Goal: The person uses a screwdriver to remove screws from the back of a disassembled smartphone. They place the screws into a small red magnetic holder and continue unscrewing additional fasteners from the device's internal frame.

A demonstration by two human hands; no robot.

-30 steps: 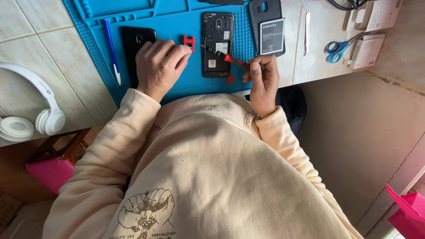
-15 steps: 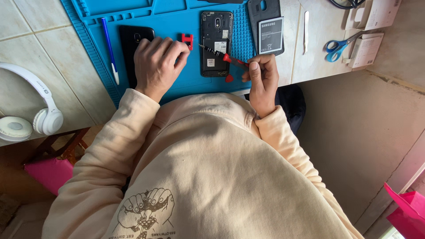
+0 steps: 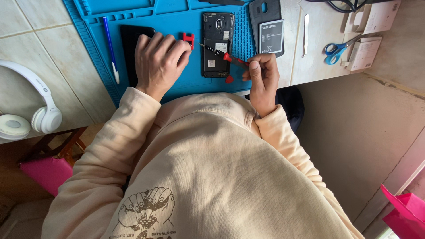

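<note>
Right hand (image 3: 262,79) pinching red screwdriver (image 3: 230,57), shaft slanting up-left, tip seemingly on opened phone (image 3: 217,44); left hand (image 3: 159,62) farther left, flat.

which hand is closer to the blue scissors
Right. The right hand holds a red screwdriver beside the opened phone, with the blue scissors farther out on that side. The left hand rests across the mat beyond the phone.

1 head camera looks steeply down, fairly close, over the blue mat (image 3: 177,84), seemingly upside down.
</note>
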